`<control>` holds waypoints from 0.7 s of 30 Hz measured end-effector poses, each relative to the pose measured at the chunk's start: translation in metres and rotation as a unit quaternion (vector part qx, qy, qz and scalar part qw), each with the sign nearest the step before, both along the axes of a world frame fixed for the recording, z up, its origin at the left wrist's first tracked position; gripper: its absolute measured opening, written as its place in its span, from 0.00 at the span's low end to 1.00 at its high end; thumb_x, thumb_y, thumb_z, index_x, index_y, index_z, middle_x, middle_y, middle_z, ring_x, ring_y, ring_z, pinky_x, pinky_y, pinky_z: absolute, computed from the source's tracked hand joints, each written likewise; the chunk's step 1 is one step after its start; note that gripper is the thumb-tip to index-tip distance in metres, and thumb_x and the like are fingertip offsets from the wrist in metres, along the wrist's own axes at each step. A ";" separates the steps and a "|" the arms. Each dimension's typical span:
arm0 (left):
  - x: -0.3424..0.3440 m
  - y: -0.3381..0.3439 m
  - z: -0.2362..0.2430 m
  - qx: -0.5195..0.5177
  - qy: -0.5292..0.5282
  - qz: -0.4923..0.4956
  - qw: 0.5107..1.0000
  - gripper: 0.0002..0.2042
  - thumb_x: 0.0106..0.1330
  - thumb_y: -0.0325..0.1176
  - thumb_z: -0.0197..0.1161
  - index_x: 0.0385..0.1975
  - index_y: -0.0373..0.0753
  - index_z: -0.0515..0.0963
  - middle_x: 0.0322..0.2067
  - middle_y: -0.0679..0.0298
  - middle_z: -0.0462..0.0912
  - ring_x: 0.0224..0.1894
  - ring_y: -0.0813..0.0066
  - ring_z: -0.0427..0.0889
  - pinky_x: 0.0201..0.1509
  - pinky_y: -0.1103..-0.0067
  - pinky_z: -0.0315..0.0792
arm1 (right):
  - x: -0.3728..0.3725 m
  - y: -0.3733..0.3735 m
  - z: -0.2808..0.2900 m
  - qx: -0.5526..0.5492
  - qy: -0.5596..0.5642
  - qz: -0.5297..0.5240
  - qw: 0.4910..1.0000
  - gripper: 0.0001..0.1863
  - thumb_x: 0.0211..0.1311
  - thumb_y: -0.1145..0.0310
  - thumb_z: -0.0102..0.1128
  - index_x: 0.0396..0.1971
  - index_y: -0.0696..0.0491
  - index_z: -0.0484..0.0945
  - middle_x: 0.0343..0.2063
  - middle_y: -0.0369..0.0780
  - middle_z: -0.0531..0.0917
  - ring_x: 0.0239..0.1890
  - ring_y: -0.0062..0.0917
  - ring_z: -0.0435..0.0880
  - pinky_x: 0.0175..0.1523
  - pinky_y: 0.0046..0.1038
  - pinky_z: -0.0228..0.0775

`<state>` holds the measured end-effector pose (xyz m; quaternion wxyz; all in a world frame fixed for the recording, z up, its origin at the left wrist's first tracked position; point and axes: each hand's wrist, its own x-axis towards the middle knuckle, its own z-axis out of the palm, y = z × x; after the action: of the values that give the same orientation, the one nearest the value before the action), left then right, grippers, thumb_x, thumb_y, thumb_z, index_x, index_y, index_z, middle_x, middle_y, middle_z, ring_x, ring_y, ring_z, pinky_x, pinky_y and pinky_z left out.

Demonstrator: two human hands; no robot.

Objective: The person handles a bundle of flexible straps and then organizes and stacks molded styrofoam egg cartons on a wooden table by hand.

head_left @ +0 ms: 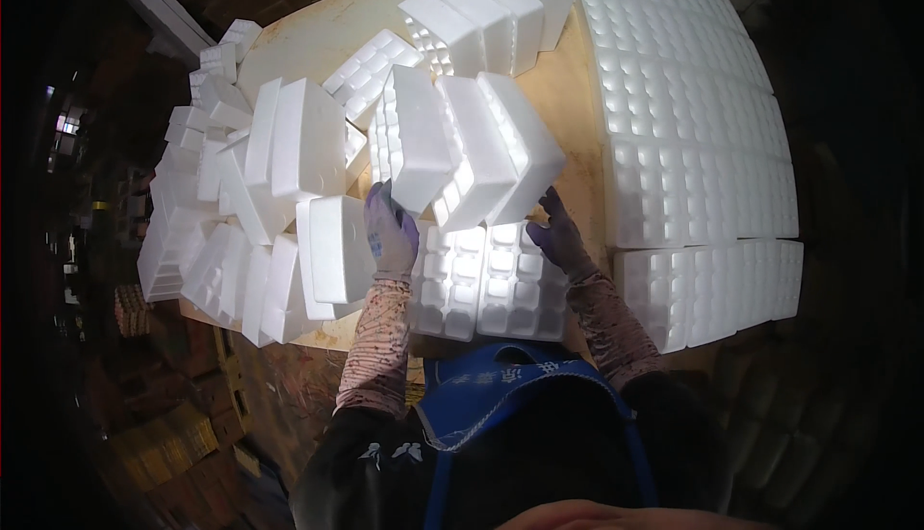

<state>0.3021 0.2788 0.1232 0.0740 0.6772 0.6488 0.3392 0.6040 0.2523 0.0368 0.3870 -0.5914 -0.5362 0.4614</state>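
Note:
Two white foam trays [525, 299] with square cells lie side by side right in front of me, cells up. Beyond them, several white foam trays stand tilted on edge in a leaning row. My left hand [393, 236], in a pale purple-tipped glove, is closed at the lower corner of the leftmost leaning foam tray [422, 140]. On the other side, my right hand [562, 241] has its gloved fingers apart beside the lower corner of the rightmost leaning tray [529, 145]. Whether those fingers touch it I cannot tell.
A jumbled heap of white foam pieces [231, 179] covers the table's left side. Cell-patterned foam trays stand in neat blocks [688, 183] along the right. More foam trays [476, 20] lean at the far edge of the wooden table [308, 34]. Cartons [178, 443] lie beyond the lower left.

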 end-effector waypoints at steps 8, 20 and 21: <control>0.029 0.034 0.013 -0.022 0.144 -0.077 0.986 0.38 0.53 0.26 0.61 0.70 0.37 0.61 0.69 0.43 0.61 0.70 0.41 0.60 0.74 0.55 0.53 | 0.034 0.034 0.047 0.231 -0.272 -0.140 0.924 0.46 0.53 0.59 0.75 0.71 0.53 0.63 0.69 0.57 0.64 0.71 0.51 0.62 0.72 0.45 0.58; 0.006 0.037 -0.029 -0.108 0.173 0.004 0.979 0.32 0.56 0.21 0.60 0.65 0.45 0.72 0.43 0.58 0.80 0.51 0.56 0.76 0.59 0.64 0.69 | -0.049 0.056 0.012 0.180 -0.272 -0.061 0.943 0.32 0.59 0.60 0.64 0.64 0.51 0.72 0.51 0.49 0.79 0.50 0.48 0.79 0.54 0.47 0.74; 0.001 0.038 -0.028 -0.115 0.182 0.005 0.976 0.32 0.56 0.22 0.60 0.66 0.47 0.72 0.44 0.58 0.80 0.51 0.57 0.76 0.59 0.63 0.68 | -0.059 0.054 0.008 0.192 -0.292 -0.084 0.933 0.31 0.58 0.62 0.63 0.63 0.52 0.72 0.49 0.48 0.79 0.47 0.47 0.79 0.52 0.47 0.75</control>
<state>0.3033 0.3168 0.0948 0.0302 0.7111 0.6897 0.1331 0.5451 0.3061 0.0444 0.3568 -0.6577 -0.6520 0.1227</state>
